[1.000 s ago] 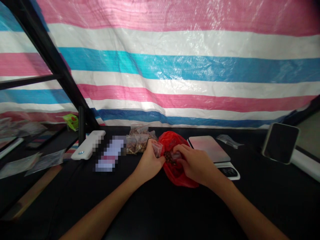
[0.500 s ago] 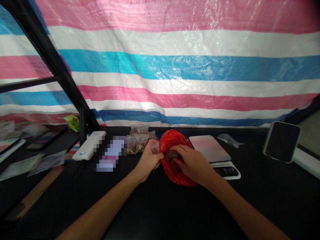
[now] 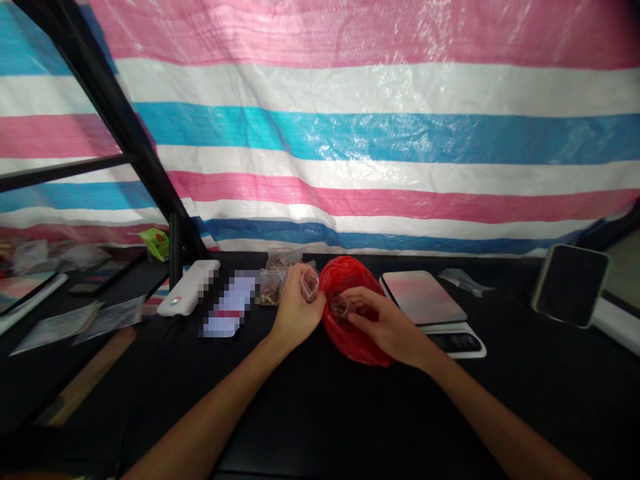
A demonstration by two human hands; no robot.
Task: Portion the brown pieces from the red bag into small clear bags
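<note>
My left hand is closed around a small clear plastic bag, whose mouth gapes upward. Its fingers are against the left edge of a red plastic bag. Over the red bag's opening, my right hand pinches a small clear round cup with something brownish in it. The cup is tilted towards my left hand. What lies deeper in the red bag is hidden by the hand. Behind my left hand sit several filled small plastic bags with brownish pieces inside.
A flat scale stands right of the red bag, with an empty clear bag behind it. A phone and a white device lie left. At far right a dark-screened device stands upright. Striped sheeting hangs behind.
The right hand has turned the clear cup so its round opening shows. The left hand has raised and turned the small bag, and its open mouth is now visible. The view has shifted slightly.
</note>
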